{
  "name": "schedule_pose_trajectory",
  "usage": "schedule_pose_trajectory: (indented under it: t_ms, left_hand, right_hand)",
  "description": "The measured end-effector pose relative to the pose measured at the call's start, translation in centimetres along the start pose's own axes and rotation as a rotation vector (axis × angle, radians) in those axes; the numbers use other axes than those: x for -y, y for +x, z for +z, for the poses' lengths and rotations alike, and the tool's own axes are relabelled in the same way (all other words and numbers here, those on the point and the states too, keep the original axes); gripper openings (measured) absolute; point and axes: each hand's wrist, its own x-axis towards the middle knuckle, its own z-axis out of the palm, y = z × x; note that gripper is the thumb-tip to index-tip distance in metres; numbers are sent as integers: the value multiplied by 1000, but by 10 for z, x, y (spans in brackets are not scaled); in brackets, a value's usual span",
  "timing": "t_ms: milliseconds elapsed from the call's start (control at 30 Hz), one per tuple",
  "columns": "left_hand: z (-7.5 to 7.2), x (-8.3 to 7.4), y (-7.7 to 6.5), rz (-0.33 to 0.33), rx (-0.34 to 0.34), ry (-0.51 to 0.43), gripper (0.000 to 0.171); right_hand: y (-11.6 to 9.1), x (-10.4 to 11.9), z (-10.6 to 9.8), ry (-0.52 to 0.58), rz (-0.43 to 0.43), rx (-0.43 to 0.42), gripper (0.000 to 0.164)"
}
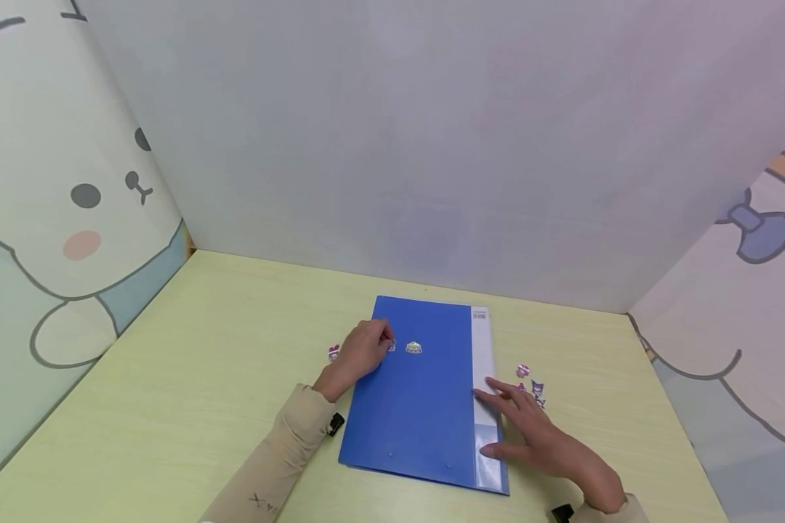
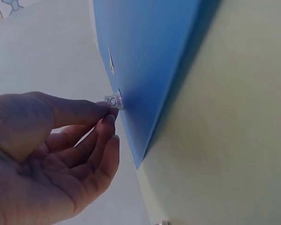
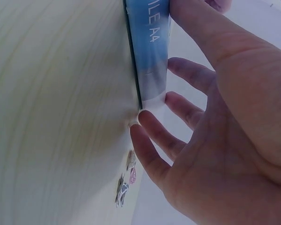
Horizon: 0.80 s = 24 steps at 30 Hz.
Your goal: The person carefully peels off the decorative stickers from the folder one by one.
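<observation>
A blue A4 file folder (image 1: 419, 407) lies closed on the table, its white-labelled spine on the right. My left hand (image 1: 361, 349) pinches a small cartoon sticker (image 2: 114, 101) between thumb and fingertips at the folder's upper left. Another sticker (image 1: 413, 348) lies on the cover just right of it. Over the spine, my right hand (image 1: 536, 436) is spread, its fingertips at the folder's right edge; in the right wrist view the fingers are apart and hold nothing.
Several loose stickers (image 1: 538, 389) lie on the table right of the folder, beyond the right hand. One pink sticker (image 1: 333, 352) lies left of the folder. A pale wall (image 1: 392, 181) stands behind the yellowish table (image 1: 235, 349), with cartoon-printed panels at both sides.
</observation>
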Motion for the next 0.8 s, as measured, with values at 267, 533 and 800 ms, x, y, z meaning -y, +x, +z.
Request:
schedule_pose_trajectory:
  t_ms: [267,533,800]
  left_hand:
    - [-4,1,-2,-1,12,-29,6]
    - [-10,6,-4,-25,33,-49,6]
    - [-17,11,-8,-30,8,-65,7]
  right_hand:
    - [-1,-3,2,-1,-10,-8,79]
    - [-1,-3,2,0,17,0,79]
    - [1,0,1,4,25,11,79]
